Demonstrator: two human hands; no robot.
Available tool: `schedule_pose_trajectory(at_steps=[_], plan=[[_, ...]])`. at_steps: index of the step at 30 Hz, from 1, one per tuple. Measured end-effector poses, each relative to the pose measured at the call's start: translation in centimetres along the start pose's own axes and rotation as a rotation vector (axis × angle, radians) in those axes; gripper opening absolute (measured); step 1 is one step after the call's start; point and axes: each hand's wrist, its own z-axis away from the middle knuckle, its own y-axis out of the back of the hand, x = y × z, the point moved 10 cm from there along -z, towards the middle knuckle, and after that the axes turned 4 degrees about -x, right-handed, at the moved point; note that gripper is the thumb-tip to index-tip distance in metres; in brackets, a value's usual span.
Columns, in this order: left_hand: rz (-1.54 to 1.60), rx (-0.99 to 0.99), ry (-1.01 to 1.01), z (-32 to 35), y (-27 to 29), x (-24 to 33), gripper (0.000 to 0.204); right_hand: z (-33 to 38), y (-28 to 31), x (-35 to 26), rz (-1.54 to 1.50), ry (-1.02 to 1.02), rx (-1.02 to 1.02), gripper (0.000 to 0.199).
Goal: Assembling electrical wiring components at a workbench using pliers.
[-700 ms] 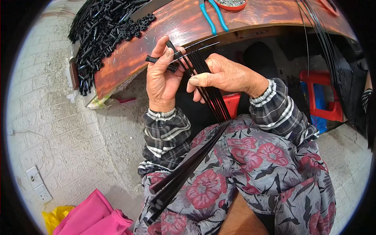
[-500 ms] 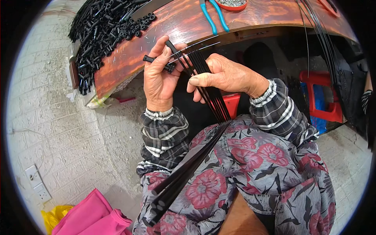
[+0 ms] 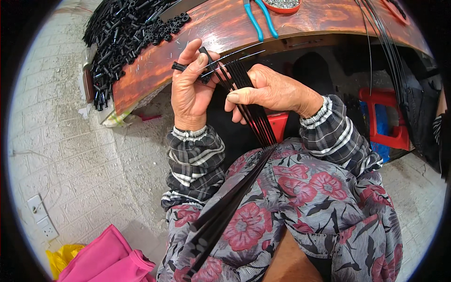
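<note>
My right hand (image 3: 279,91) is closed around a fanned-out bundle of thin black ribs (image 3: 257,123), like umbrella ribs, with the thumb lying across them. The bundle narrows over my lap and spreads again into dark ends towards the lower left. My left hand (image 3: 189,96) is closed on small black plastic tubes (image 3: 206,56), pinched between thumb and fingers beside the ribs' upper ends. A few bare rods (image 3: 244,48) stick out to the right from the left fingers. How the rods and tubes join is hidden by the fingers.
A brown wooden table (image 3: 221,23) curves across the top. On it lie a large heap of black plastic tubes (image 3: 127,35), blue-handled pliers (image 3: 259,21) and a red dish (image 3: 282,5) of small metal bits. Red stools (image 3: 387,134) and pink cloth (image 3: 105,256) are near.
Both hands keep their hold, nearly still. My left hand has shifted very slightly left. The view has moved a little, so the table and heap sit slightly differently.
</note>
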Motion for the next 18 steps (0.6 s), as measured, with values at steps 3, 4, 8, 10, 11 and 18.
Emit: schedule_pose_trajectory(at_steps=[3,4,8,10,11,18], plan=[[-0.002,-0.033,-0.01,-0.4,-0.2,-0.1,0.028,-0.1,0.3,0.2,0.024,0.005,-0.018,0.028],[0.005,-0.013,0.005,-0.5,-0.1,-0.3,0.028,-0.1,0.5,0.2,0.004,0.022,-0.015,0.029],[-0.042,0.002,0.028,-0.9,0.0,-0.9,0.028,0.2,1.5,0.2,-0.005,0.044,0.002,0.029],[-0.052,-0.017,0.036,-1.2,-0.2,-1.2,0.028,0.3,1.9,0.3,-0.011,0.045,0.001,0.029],[-0.061,-0.037,0.044,-1.4,-0.4,-1.4,0.028,0.4,2.1,0.4,-0.015,0.046,-0.001,0.029],[-0.056,-0.055,0.021,-1.6,-0.7,-1.6,0.029,0.7,2.3,0.4,-0.017,0.025,-0.007,0.029]])
